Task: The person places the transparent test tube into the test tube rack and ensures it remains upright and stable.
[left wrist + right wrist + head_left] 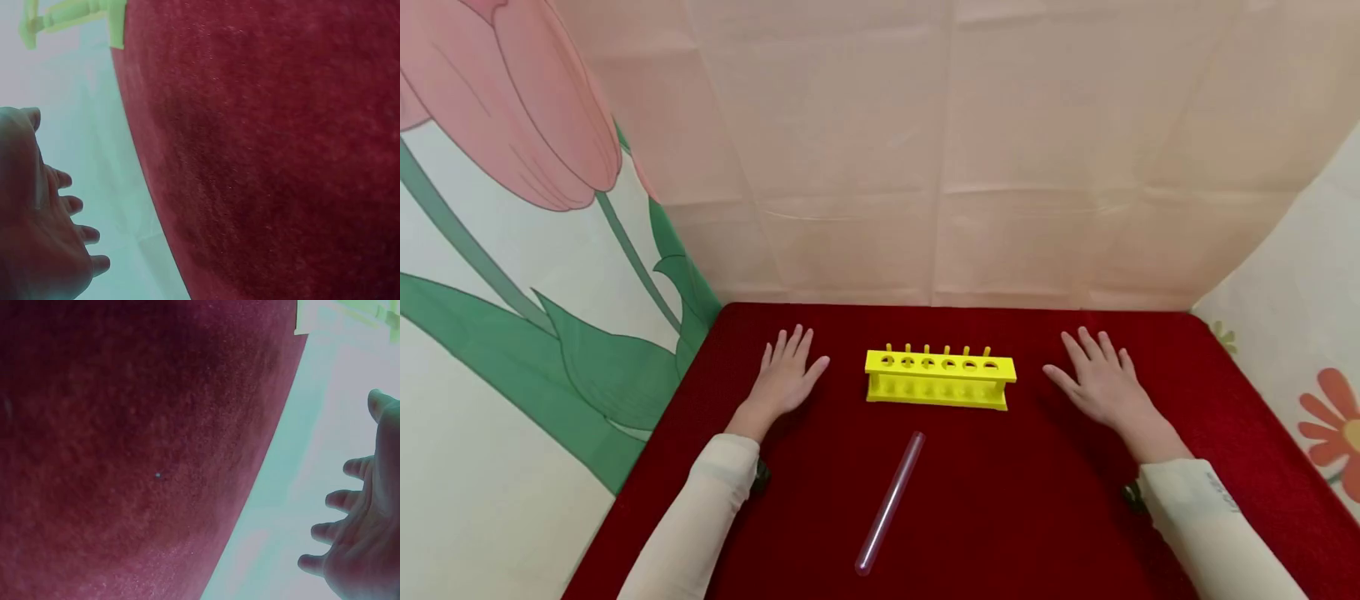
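A yellow test tube rack (940, 367) stands toward the back middle of the red-covered table, with a row of holes along its top and several pegs behind. In front of it a clear test tube (891, 504) lies slantwise on the cloth, its rounded end toward me. My left hand (782, 377), palm down with fingers spread, is left of the rack. On the other side, my right hand (1101, 385) is spread the same way. Both hold nothing. The left wrist view shows the rack's end (117, 24) at the top; the right wrist view catches its corner (309, 315).
Red velvety cloth (1037, 517) covers the table. Behind its far edge hangs a pale creased curtain (940, 167). A tulip-patterned sheet (512, 250) stands along the left, and a flowered sheet (1285, 300) along the right.
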`<state>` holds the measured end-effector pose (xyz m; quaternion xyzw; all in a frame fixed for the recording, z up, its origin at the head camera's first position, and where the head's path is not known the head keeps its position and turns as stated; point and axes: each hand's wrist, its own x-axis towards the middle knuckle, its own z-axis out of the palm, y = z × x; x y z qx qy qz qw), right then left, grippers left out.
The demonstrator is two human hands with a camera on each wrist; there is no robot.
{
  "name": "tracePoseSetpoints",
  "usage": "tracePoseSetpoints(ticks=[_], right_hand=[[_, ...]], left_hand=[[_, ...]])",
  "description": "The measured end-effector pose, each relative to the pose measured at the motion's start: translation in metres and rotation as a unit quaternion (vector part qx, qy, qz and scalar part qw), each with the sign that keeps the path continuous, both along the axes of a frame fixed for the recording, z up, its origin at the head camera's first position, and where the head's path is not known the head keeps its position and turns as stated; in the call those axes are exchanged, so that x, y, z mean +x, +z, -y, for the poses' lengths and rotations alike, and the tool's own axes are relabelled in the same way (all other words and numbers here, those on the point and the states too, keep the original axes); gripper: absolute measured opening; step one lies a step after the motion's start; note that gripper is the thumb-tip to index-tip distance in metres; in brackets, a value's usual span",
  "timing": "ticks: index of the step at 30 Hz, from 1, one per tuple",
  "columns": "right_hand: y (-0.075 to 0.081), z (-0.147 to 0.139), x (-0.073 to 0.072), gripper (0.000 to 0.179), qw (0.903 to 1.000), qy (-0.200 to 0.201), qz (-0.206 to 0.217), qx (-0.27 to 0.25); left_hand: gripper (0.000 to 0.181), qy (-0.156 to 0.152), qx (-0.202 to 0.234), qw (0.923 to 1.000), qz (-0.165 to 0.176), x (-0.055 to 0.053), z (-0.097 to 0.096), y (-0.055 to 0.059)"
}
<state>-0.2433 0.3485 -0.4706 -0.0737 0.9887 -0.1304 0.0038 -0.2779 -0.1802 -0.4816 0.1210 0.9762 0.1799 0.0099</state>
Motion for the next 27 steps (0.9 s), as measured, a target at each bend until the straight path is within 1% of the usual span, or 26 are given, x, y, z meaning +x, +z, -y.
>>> tracePoseSetpoints(ticks=[6,14,19,27], right_hand=[[0.005,0.001,0.002,0.091,0.9999,-0.001,-0.014,-0.002],[0.014,0.007,0.007,0.086,0.9995,0.006,-0.027,-0.011],[0.017,0.010,0.008,0.084,0.9995,0.008,-0.029,-0.011],[0.021,0.016,0.011,0.077,0.9988,0.017,-0.044,-0.011]], left_hand=[[0.079,-0.001,0.032,0.9994,-0.008,0.003,-0.003,0.008],[0.077,-0.003,0.055,0.9985,-0.006,0.010,-0.004,0.016],[0.075,-0.004,0.060,0.9982,-0.008,0.015,-0.003,0.020],[0.076,-0.008,0.052,0.9985,-0.013,0.020,-0.003,0.023]])
